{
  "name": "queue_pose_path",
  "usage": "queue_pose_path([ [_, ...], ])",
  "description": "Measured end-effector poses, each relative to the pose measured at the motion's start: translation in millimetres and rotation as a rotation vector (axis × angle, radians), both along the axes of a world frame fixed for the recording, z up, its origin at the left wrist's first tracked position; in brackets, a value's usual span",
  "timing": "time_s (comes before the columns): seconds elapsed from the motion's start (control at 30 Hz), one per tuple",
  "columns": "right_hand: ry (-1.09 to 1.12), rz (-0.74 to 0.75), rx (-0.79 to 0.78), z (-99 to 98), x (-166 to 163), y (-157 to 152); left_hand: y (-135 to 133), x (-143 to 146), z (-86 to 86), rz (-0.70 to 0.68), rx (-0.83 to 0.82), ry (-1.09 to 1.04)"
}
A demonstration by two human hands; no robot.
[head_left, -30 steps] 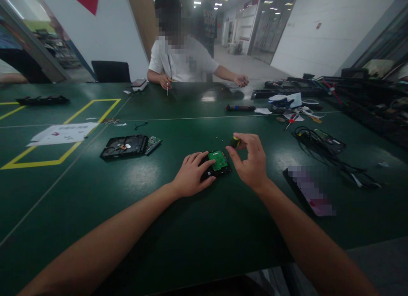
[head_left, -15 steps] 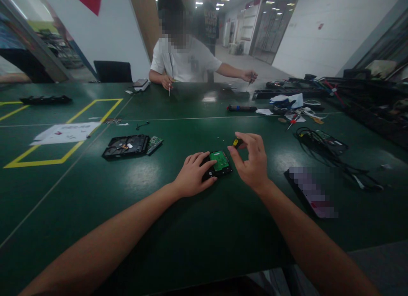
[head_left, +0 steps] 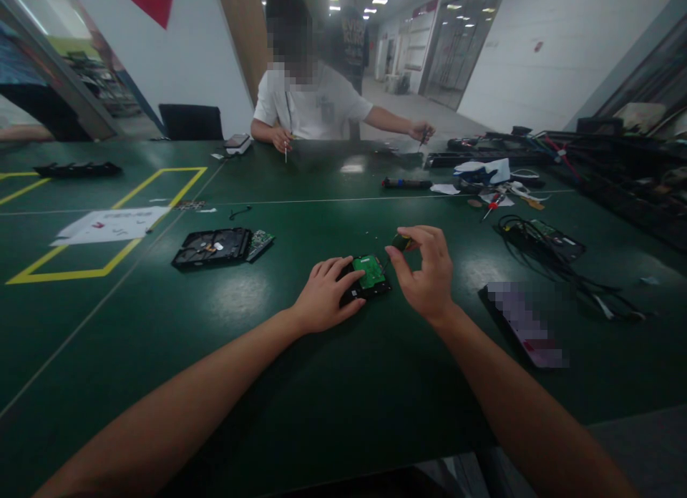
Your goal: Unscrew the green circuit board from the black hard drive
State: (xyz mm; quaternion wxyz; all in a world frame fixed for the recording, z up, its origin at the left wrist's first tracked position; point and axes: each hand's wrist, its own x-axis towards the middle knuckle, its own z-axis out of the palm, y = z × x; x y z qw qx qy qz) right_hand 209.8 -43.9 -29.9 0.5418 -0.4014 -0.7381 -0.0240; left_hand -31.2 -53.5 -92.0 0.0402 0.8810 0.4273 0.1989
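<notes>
The left hand point(head_left: 325, 295) lies spread, fingers apart, over the left part of a hard drive point(head_left: 378, 290) on the tabletop point(head_left: 257, 383), hiding that end; the green circuit board point(head_left: 372, 268) shows past its fingertips. The right hand point(head_left: 424, 269) grips a screwdriver point(head_left: 398, 243) between thumb and fingers, covering much of the handle. The dim shaft's tip seems to meet the drive's right edge. Farther right, a flat object point(head_left: 520, 326) is mostly pixelated.

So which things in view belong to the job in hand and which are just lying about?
Apparently in use: hard drive under the left hand; screwdriver in the right hand.

Apparently just lying about: opened drive on the left; white paper; black cables.
</notes>
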Motion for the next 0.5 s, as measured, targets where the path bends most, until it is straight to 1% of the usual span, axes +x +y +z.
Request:
queue_pose_path([
  [0.13, 0.001, 0.045, -0.037, -2.6, -0.1, 1.3, -0.3, 0.3, -0.5, 0.004, 0.002, -0.002],
  [0.2, -0.004, 0.067, -0.032, -2.9, -0.3, 1.8, -0.6, 0.5, -0.6, 0.006, 0.007, 0.004],
  [0.4, -0.01, 0.013, 0.019, -0.1, 1.1, 1.1, -0.3, 0.0, -1.1, 0.004, 0.004, 0.0],
  [0.5, -0.042, 0.054, 0.018, -1.8, 2.4, 2.1, 0.3, -0.1, -1.5, 0.001, 0.0, -0.009],
])
